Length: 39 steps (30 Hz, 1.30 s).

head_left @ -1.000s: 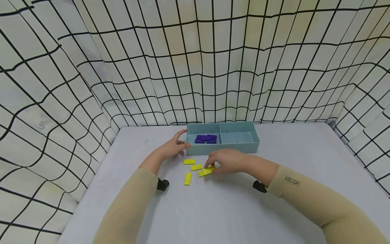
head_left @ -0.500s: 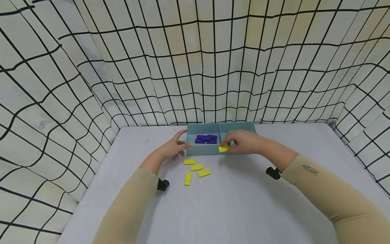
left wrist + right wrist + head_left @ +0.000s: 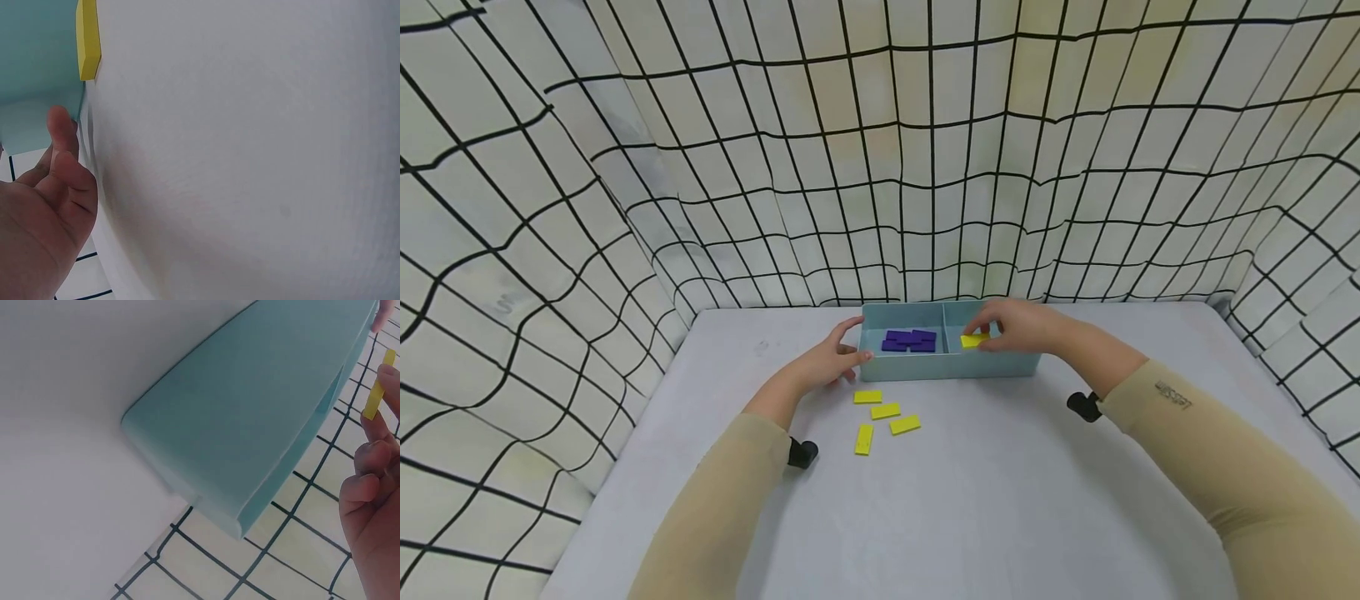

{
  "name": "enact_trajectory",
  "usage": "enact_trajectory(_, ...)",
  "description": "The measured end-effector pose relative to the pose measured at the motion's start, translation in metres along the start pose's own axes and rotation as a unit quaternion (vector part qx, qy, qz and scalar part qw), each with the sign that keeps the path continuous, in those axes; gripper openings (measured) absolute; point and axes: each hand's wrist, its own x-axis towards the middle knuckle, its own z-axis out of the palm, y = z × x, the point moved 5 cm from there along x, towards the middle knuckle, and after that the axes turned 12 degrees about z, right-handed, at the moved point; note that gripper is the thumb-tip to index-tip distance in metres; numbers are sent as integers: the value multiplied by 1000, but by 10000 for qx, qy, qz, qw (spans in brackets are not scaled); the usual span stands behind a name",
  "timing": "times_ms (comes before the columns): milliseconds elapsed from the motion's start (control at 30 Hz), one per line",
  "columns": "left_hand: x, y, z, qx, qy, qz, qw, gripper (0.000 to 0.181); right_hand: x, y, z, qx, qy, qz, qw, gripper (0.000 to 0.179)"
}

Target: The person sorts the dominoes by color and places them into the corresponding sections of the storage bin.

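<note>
Right fingers [image 3: 982, 317] pinch 1 yellow tile [image 3: 973, 342]; left fingers [image 3: 847, 325], spread, touch the box [image 3: 951, 367].

Box wall [image 3: 955, 368] blocks low passage from open table [image 3: 1000, 500].

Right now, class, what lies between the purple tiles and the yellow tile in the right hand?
In the head view, the light-blue divider stands between the purple tiles and the yellow tile.

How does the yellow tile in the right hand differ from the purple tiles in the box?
The yellow tile is pinched in the right hand; the purple tiles lie in the box. The yellow tile is single; the purple tiles are clustered. Both are flat and oblong.
</note>
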Motion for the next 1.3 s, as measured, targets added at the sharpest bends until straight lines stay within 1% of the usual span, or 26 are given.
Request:
enact_trajectory(133,0,0,0,24,4,-14,10000,80,7,5,0,-89,-18,-30,10000,27)
enact_trajectory(300,0,0,0,15,-19,-32,10000,80,18,12,5,-378,-134,11,9992,26)
enact_trajectory(700,1,-1,0,18,-13,-4,10000,81,47,27,26,-918,-444,402,9940,24)
enact_trajectory(833,1,-1,0,29,-14,-39,10000,80,54,29,31,-938,-527,485,9930,24)
enact_trajectory(933,1,-1,1,24,-29,-54,10000,79,58,31,34,-916,-570,455,9931,24)
enact_trajectory(1067,1,0,1,-16,-23,-36,10000,80,60,31,35,-897,-605,402,9933,24)
enact_trajectory(1300,0,0,0,4,30,7,10000,80,65,30,36,-747,-694,451,9938,27)
